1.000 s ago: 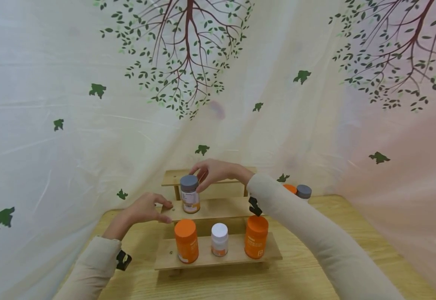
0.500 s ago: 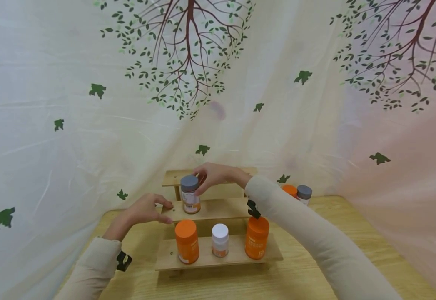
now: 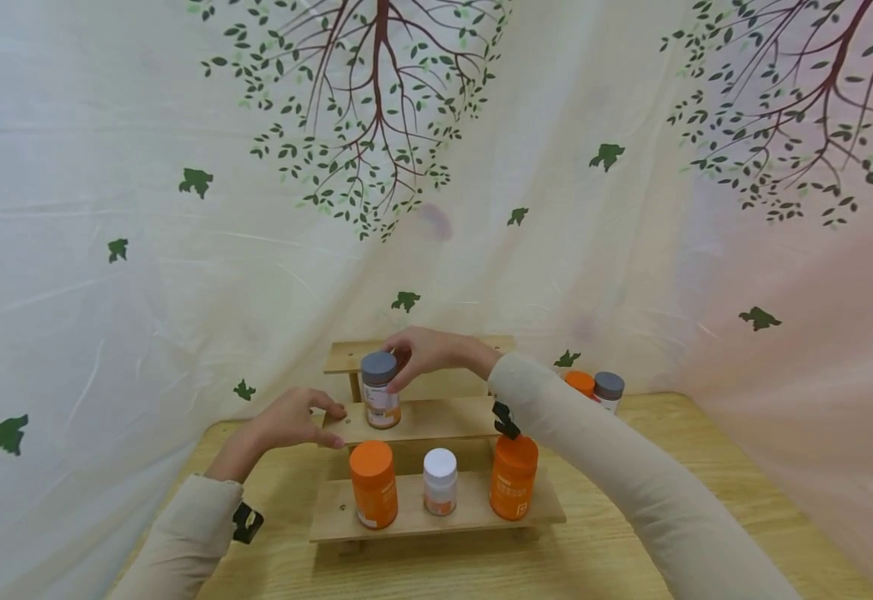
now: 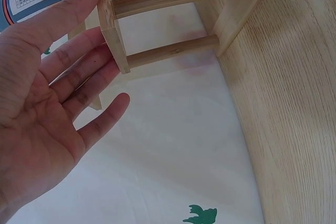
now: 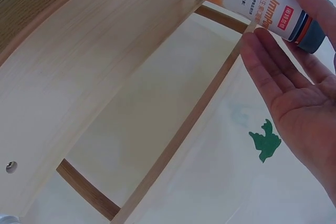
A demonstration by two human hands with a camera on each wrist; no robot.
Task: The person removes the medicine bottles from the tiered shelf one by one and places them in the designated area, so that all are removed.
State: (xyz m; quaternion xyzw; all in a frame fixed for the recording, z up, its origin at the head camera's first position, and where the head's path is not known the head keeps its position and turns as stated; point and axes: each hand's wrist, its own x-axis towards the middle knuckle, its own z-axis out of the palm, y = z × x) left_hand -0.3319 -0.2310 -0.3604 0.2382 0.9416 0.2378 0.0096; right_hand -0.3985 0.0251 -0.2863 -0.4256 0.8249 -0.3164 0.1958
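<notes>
On the left end of the wooden rack's middle shelf [image 3: 444, 417] stands a supplement bottle [image 3: 381, 404] with a grey cap and a white and orange label. My right hand [image 3: 432, 354] holds this bottle near its cap, thumb on the front side and fingers behind, as the right wrist view shows [image 5: 302, 85]. At the shelf's left end, my left hand [image 3: 293, 417] grips the board, its thumb at the front edge. In the left wrist view, the fingers [image 4: 79, 56] reach behind the wood while the little finger points away from it.
Two orange jars [image 3: 373, 487] [image 3: 514, 483] and a small white-capped bottle [image 3: 439, 483] stand on the lower shelf. Behind my right sleeve are an orange-capped container [image 3: 579, 382] and another grey-capped bottle [image 3: 609, 387]. The rack's top shelf [image 3: 346, 357] and a printed curtain [image 3: 481, 267] lie behind.
My right hand has shifted slightly lower on the bottle's side. The bottle and my left hand have stayed in place.
</notes>
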